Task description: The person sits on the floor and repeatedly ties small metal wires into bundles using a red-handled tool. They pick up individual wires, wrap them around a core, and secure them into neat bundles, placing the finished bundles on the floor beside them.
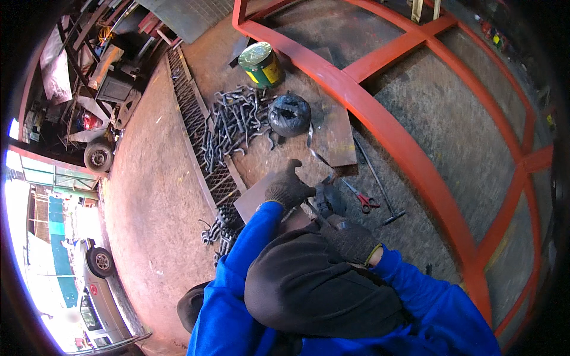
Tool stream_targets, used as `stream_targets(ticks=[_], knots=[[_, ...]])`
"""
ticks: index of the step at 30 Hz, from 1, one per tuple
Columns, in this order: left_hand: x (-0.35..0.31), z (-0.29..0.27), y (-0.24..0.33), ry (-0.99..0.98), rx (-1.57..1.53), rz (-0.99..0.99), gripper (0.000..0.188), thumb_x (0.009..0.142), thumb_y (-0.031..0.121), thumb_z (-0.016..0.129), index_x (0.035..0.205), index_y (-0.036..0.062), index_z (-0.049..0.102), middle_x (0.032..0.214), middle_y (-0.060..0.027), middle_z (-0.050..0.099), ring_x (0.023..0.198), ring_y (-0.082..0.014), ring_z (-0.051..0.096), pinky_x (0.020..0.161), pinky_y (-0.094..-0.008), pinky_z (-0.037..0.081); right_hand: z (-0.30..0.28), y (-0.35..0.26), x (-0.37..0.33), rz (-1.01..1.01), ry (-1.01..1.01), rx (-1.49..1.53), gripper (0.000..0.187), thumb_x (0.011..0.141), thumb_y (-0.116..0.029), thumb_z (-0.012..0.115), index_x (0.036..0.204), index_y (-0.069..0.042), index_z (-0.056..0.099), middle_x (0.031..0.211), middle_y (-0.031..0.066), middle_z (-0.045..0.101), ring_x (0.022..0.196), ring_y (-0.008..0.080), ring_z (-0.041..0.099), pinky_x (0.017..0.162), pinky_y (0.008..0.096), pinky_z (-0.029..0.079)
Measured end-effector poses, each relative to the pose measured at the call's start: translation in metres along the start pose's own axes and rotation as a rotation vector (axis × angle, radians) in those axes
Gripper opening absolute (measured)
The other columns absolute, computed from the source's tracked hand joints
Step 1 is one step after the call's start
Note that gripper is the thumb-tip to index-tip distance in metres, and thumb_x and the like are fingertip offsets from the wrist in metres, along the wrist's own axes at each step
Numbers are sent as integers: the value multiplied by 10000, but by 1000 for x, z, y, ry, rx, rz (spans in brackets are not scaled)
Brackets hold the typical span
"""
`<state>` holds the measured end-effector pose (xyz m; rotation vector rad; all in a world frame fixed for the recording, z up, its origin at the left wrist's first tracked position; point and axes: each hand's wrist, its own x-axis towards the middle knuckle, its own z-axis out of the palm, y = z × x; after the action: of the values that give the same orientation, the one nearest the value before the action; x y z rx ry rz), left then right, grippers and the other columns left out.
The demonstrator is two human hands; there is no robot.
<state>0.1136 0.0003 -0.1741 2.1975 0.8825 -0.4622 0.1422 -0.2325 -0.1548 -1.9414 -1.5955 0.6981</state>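
Note:
My left hand (286, 188), in a dark knitted glove, is closed above a flat board (254, 197) beside my knee. A short metal rod (316, 212) runs from under its fingers toward my right hand (351, 240), also gloved and curled round the rod's near end. The grip is partly hidden by my raised leg. Just beyond my hands lie a dark bundle (330, 200), scissors (363, 202) with red handles and a long thin T-ended metal bar (380, 188). Farther off sit a black-wrapped roll (290, 115) with a loose strip and a heap of bent metal rods (233, 121).
A green and yellow can (260, 64) stands behind the heap. A big red steel frame (380, 110) curves along my right. Metal grating (189, 101) crosses the floor to the left, with more bent rods (222, 231) on it. A vehicle (98, 296) and scrap stand farther left.

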Motion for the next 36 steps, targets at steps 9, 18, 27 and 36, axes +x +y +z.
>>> stream_targets(ticks=[9,18,27,36], knots=[[0,1,-13,85,35,73,829,695,414,818,1335,49,439,1110,-217,662,1039,-340,643,897,-418,498,8,5,17,416,87,455,373,956,-369,520,1044,-28,642,1035,218,642,943,376,622,812,450,491],[-10,-31,-51,-114,-17,239,870,770,455,762,1400,-21,397,1301,-226,552,1228,-293,531,1053,-372,403,22,59,89,131,-217,375,406,964,-411,532,1074,-47,677,1045,185,679,932,303,649,835,383,493],[-35,33,-44,394,154,86,977,625,363,833,1396,17,342,1184,-245,559,1083,-439,545,914,-511,441,9,85,69,173,-68,598,519,948,-457,542,1269,-51,583,1344,133,548,968,278,640,961,387,461],[-28,46,-54,484,124,118,910,658,370,786,1389,29,367,1173,-227,557,1065,-422,537,882,-516,426,20,57,100,438,-134,454,418,888,-416,600,997,-26,706,973,211,683,904,333,643,827,400,474]])
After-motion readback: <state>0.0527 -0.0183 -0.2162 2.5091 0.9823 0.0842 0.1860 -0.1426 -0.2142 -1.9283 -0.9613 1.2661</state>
